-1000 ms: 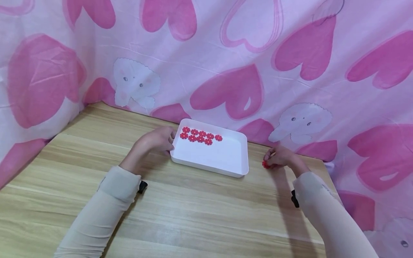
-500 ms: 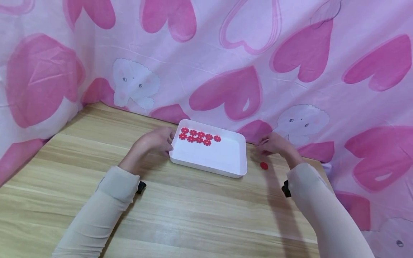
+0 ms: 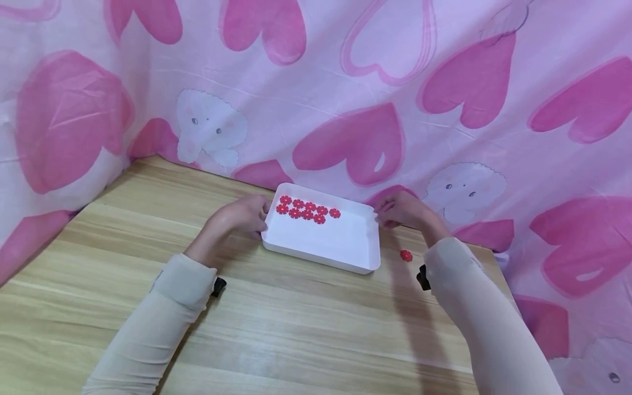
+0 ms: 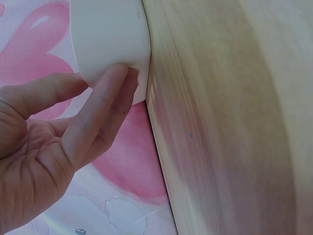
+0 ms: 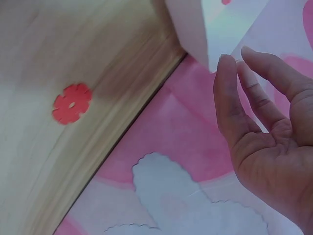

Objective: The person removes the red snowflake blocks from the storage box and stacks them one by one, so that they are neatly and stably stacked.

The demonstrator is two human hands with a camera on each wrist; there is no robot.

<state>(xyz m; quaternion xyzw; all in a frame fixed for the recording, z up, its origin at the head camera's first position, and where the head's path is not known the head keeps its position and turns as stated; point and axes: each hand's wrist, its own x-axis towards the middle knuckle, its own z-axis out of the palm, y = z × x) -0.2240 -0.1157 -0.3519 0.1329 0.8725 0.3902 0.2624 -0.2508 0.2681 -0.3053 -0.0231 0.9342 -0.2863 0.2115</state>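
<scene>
A white tray (image 3: 326, 236) stands on the wooden table, holding several red slotted discs (image 3: 307, 206) in two rows toward its back left. At its left end my left hand (image 3: 245, 215) holds the tray, with the thumb at the rim and the fingers (image 4: 105, 93) bent against the outer wall. My right hand (image 3: 402, 210) is at the tray's right end, fingertips right at the rim and slightly spread, as the right wrist view shows. A single red slotted disc (image 5: 72, 104) with a small centre hole lies flat on the table, to the right of the tray.
Pink curtain (image 3: 340, 82) with hearts hangs behind the table (image 3: 276, 329), close to the tray's back side. Bare wood extends in front of the tray. A black strap end (image 3: 219, 286) sticks out from the left sleeve, and another (image 3: 423, 278) from the right.
My right hand has let go of the red disc, leaving it on the table, and has moved left to the tray's right end. My left hand has stayed at the tray.
</scene>
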